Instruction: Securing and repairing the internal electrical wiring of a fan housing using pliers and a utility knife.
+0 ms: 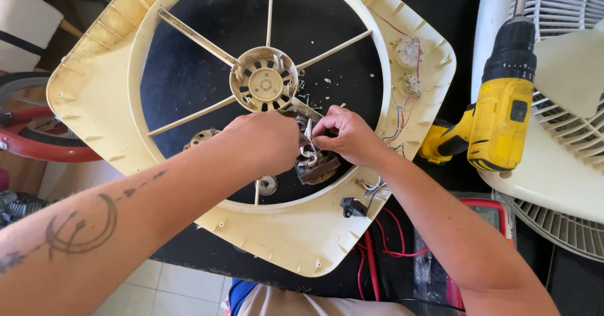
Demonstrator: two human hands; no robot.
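Both hands are over the lower right part of a yellowed fan housing (94, 95) lying flat on the black table (465, 184). The left hand (267, 141) is curled down over the small brown motor (316, 166), covering its left side; fingers are bent, but whether the grip is actually closed on the motor I cannot tell, since the palm hides the contact. The right hand (346, 133) has its grip pinched shut, thumb and fingertips together, on a thin pale piece (308, 129) sticking up from the top of the motor. It is too small to say whether it is a wire or a tab.

The motor sits inside the housing's round opening, just below the central hub (264, 86) and touching both hands. Spokes run from the hub out to the ring. A small round part (268, 185) lies on the table just left of the motor, below the left hand.

Red and blue wires (402, 111) run along the right rim of the housing, past two small switch parts. A black connector (352, 207) rests on the lower rim. To the right, a yellow-and-black cordless drill (503, 111) stands against a white fan grille (566, 133). A red-cased meter (494, 214) with red leads (393, 243) lies near the right forearm.
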